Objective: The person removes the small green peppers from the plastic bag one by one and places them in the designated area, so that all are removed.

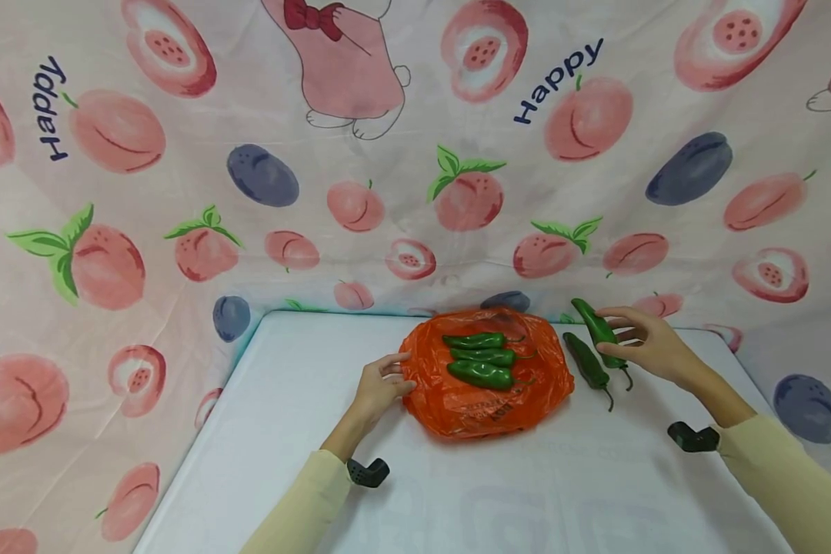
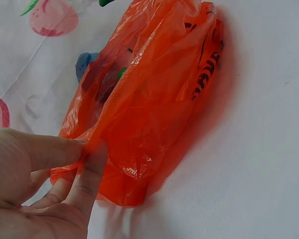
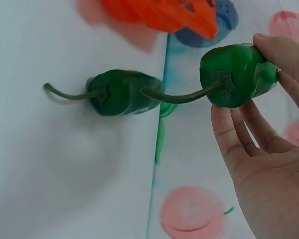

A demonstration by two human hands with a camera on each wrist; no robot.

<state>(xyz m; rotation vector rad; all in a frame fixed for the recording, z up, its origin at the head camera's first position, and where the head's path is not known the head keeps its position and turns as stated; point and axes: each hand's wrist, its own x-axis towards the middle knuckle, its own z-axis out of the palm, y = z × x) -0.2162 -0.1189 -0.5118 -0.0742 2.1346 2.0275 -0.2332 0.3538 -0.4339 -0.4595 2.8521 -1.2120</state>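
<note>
An orange plastic bag (image 1: 457, 415) lies spread on the white table, and several green peppers (image 1: 481, 375) rest side by side in its opening. At the bag's left edge my left hand (image 1: 377, 388) pinches the thin plastic; in the left wrist view thumb and fingers (image 2: 89, 174) meet on the rim. My right hand (image 1: 651, 344) grips a green pepper (image 1: 599, 331) between thumb and fingers, its stem pointing toward me. Below and left of it, another green pepper (image 1: 585, 360) lies on the table, to the right of the bag.
The white table (image 1: 284, 431) ends at a back edge just behind the bag. A fruit-print cloth (image 1: 402, 177) hangs behind it and along the sides. Dark wrist devices (image 1: 368, 472) sit at both sleeves.
</note>
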